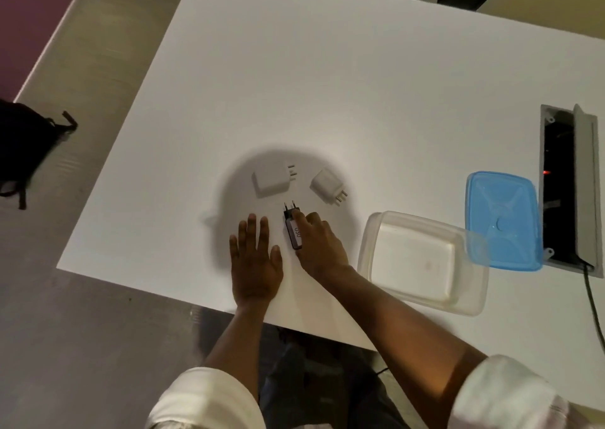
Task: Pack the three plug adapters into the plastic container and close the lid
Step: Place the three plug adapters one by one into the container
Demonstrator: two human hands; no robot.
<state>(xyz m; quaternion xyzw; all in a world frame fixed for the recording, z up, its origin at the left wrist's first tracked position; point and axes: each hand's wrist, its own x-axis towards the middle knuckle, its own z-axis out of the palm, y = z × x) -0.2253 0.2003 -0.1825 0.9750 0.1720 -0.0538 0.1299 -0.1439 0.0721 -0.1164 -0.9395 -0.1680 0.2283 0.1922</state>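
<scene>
A single head-worn wide-angle camera is looking steeply down and forward from above the near edge of the white bench [327,85], sitting close over both forearms. It is taking in the whole benchtop, with floor showing at the left and chairs beyond the far edge.

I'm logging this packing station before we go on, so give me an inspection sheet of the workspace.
Surface: white table, plain.
Job's things: two white adapters and dark adapter on table; clear container empty; blue lid off, beside it.
Clutter: nothing seen.
Grippers: left hand flat on table; right hand touching dark adapter.
Cables: dark cable below open socket box.
Surroundings: black bag on floor.
</scene>
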